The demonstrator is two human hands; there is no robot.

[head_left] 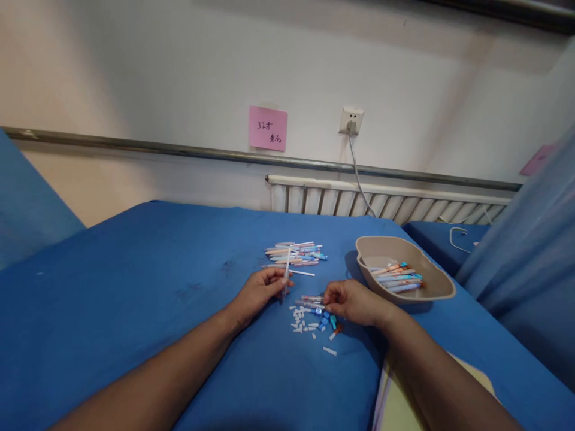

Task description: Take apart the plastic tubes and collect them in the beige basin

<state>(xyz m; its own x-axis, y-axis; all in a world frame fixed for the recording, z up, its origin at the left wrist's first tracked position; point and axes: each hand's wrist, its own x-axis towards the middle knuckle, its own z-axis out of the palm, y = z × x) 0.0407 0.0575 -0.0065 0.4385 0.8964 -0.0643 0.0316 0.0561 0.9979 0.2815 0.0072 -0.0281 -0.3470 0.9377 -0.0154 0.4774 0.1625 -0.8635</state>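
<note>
My left hand [265,288] grips a pen barrel [284,290] between thumb and fingers, and a thin white stick [288,260] rises upright from its top. To the right, the fingers of my right hand [348,300] are pinched together low over the cloth. Their tips meet the ends of two patterned pen barrels [309,304]; what they pinch is too small to tell. Just below lie many small white pieces [299,320], several blue pen parts [324,321], a teal one [333,322] and an orange one [338,328].
A pile of pen parts [294,254] lies beyond my left hand. The beige basin [404,244] at right holds several pens [398,279]. Near my right forearm is a pale yellow item [399,392]. Blue cloth [135,311] covers the surface; behind it stands a radiator [327,200].
</note>
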